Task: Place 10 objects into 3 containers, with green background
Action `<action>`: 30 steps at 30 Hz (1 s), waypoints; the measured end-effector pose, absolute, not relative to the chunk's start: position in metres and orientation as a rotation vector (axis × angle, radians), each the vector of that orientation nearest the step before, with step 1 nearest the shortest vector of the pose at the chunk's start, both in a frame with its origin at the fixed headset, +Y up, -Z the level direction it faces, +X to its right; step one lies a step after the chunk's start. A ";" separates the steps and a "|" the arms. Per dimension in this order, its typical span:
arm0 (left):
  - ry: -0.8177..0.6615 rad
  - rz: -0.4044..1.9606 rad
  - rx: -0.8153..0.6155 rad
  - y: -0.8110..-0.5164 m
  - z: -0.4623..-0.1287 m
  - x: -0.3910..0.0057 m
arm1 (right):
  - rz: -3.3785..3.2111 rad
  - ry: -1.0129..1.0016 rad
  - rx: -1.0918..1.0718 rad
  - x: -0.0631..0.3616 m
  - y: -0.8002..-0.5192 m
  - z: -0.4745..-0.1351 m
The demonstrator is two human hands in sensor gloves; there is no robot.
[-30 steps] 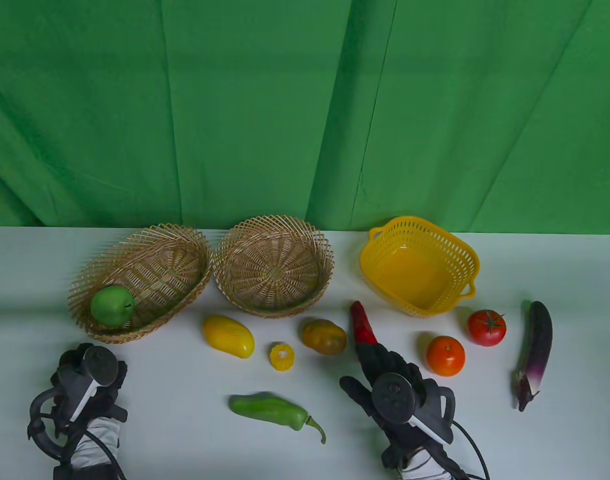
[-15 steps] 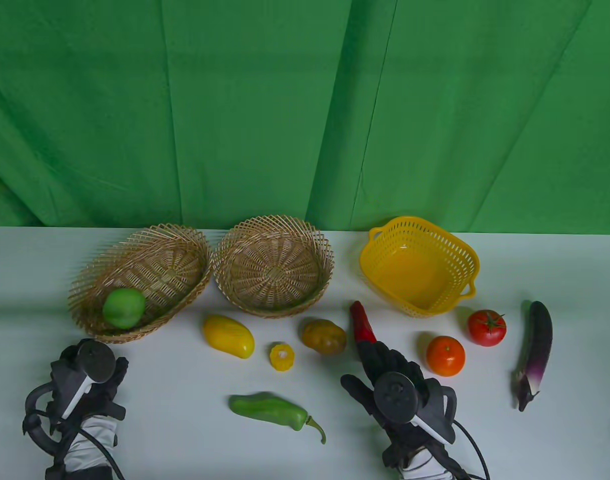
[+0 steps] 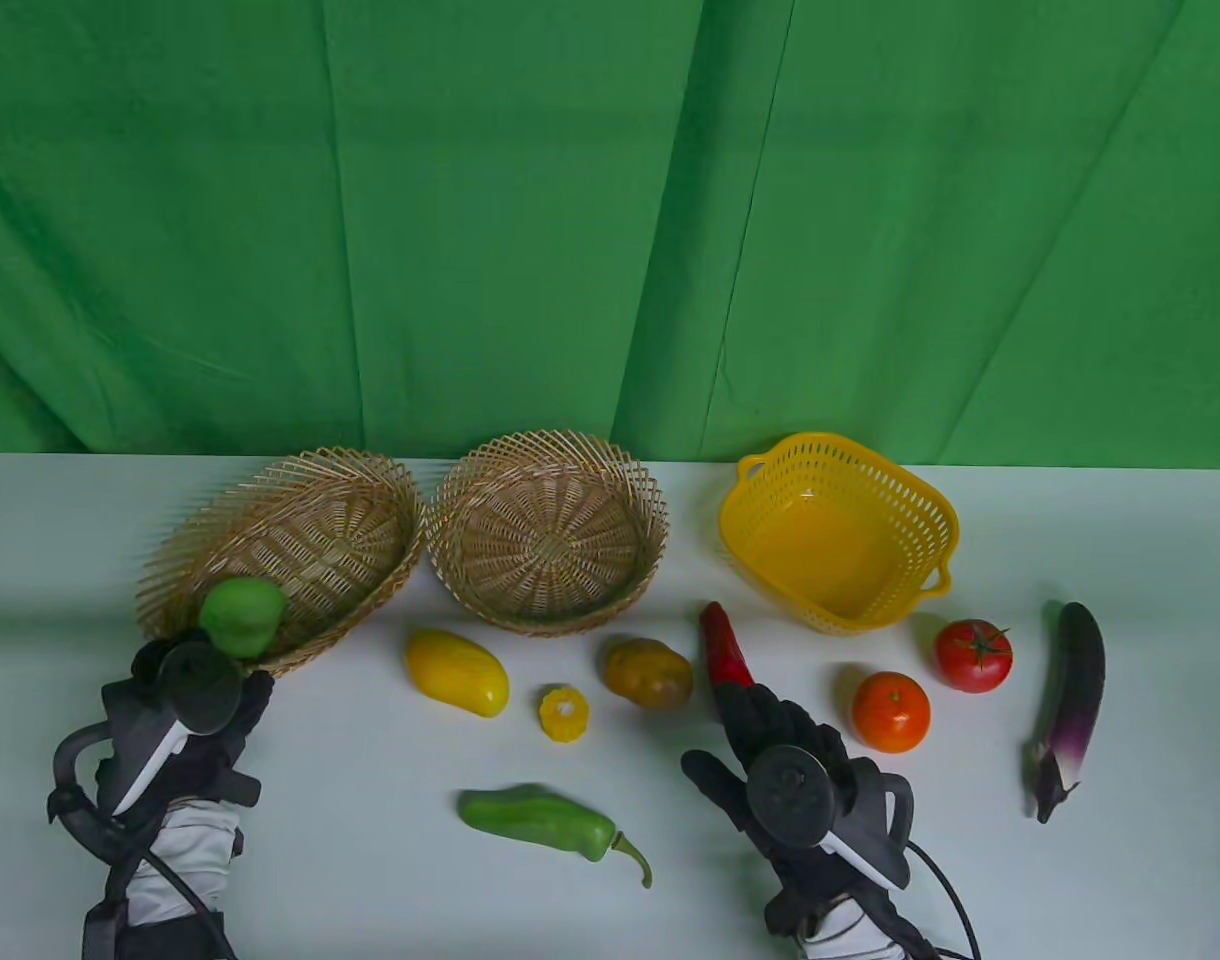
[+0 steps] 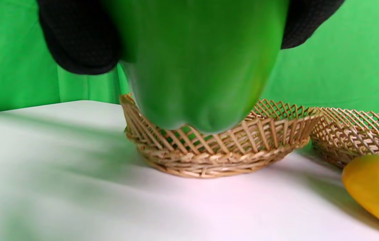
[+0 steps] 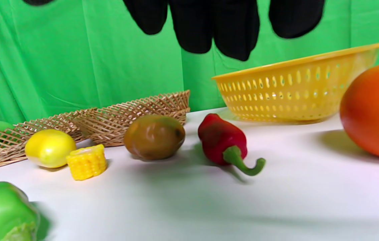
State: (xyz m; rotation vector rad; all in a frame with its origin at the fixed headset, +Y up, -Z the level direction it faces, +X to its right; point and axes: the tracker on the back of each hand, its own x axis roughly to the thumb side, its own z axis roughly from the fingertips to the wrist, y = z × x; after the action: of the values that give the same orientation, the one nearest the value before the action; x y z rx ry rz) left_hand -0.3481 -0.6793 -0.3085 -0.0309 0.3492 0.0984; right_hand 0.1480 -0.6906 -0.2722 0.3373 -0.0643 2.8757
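My left hand grips a green bell pepper at the front rim of the oval wicker basket. In the left wrist view the pepper hangs between my gloved fingers, just above the basket's rim. My right hand rests open on the table, its fingertips over the stem end of the red pepper. In the right wrist view the fingers hang apart from the red pepper. A round wicker basket and a yellow plastic basket stand empty at the back.
On the table lie a yellow mango, a corn piece, a brownish mango, a long green pepper, an orange, a tomato and an eggplant. A green cloth hangs behind.
My left hand moved up to the oval basket's front rim and took hold of the green bell pepper, which had shifted inside the basket. My right hand stayed put.
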 end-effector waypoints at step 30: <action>0.237 -0.170 0.141 -0.682 -0.420 -0.281 | 2.901 -0.067 0.278 0.154 -0.691 -0.274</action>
State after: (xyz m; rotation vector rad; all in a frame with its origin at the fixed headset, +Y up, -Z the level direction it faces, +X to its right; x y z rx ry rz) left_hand -0.2812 -0.6824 -0.4197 0.1405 0.2371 -0.1700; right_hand 0.1539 -0.6912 -0.2741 0.2781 -0.0668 2.9015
